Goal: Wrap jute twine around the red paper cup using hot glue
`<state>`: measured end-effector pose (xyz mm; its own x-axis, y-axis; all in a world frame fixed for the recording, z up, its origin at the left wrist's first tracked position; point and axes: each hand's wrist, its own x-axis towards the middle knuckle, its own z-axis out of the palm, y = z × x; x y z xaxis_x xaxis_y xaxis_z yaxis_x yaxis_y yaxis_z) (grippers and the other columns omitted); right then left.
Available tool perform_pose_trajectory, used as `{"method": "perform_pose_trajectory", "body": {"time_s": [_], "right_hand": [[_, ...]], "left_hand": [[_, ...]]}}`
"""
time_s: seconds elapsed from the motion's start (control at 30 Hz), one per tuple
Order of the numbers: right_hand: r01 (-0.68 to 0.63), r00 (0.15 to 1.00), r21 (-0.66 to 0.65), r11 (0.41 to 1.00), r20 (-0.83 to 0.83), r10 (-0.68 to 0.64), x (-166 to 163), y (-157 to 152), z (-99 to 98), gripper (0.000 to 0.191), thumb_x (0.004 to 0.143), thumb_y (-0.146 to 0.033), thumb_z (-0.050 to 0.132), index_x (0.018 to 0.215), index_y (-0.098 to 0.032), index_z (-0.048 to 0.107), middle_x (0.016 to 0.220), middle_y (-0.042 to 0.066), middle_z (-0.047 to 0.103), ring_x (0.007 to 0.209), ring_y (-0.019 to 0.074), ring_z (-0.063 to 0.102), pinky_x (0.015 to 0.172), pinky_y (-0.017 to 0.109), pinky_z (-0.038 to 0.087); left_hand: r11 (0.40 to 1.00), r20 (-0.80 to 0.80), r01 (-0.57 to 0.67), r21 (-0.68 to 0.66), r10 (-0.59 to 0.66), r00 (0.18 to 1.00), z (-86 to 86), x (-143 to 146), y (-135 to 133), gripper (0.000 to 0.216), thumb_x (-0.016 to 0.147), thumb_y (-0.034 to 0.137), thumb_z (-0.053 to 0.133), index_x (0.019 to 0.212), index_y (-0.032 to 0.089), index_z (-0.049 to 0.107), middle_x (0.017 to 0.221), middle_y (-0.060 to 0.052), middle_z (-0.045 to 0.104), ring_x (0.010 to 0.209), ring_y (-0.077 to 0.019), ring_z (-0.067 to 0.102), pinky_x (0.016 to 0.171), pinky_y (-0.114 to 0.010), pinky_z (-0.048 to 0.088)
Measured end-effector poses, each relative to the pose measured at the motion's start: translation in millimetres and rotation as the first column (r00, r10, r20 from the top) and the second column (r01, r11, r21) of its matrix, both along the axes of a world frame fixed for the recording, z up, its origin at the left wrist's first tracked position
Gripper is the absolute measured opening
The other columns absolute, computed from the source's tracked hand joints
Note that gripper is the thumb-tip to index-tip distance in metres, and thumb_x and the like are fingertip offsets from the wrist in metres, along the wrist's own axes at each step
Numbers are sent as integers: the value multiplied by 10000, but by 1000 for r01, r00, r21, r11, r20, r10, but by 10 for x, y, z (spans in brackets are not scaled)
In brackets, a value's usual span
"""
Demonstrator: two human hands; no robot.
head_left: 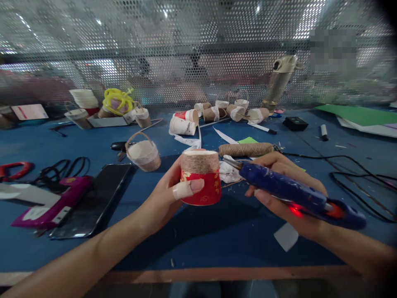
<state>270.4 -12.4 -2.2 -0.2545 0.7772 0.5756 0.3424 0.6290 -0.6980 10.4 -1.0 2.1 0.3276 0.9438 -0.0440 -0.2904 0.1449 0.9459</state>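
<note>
Glue gun [279, 183] in right hand [281, 208]; left hand [164, 194], thumb across red cup [211, 188].

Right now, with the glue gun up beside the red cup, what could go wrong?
1. The nozzle of the glue gun in the right hand points toward the red cup; if it is hot, as the red light may suggest, a slip could burn the left hand holding the cup.
2. Stray glue could miss the twine around the cup's upper part.
3. The black cord near the right hand could snag.
</note>
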Motion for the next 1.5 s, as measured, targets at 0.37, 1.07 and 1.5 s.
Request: {"method": "perform_pose_trajectory", "body": {"time_s": [0.37,1.07,1.5], "right_hand": [[25,1000,134,991,11,-27,32,-39,0,196,872,-142,717,812,-298,614,768,3,646,741,222,642,716,398,521],[-53,974,52,997,223,40,55,-83,-81,328,910,-36,570,761,-241,361,669,-57,445,569,110,427,559,295,300],[32,970,60,998,237,-45,61,-84,-123,298,912,-36,559,740,-242,429,685,-51,505,579,121,456,574,307,316]], "left_hand": [[995,15,-13,95,12,1000,39,2,-34,762,741,384,882,1452,263,638,1371,-108,753,1245,-417,690,1005,-491,593],[971,-53,43,235,-31,998,-121,-79,14,699,896,305,835,1536,380,564,1410,-32,738,1311,-302,674,1072,-363,571],[966,-53,-14,258,28,998,-103,-65,-10,602,907,270,837,1459,377,623,1353,10,748,1219,-228,704,974,-237,601]]}}
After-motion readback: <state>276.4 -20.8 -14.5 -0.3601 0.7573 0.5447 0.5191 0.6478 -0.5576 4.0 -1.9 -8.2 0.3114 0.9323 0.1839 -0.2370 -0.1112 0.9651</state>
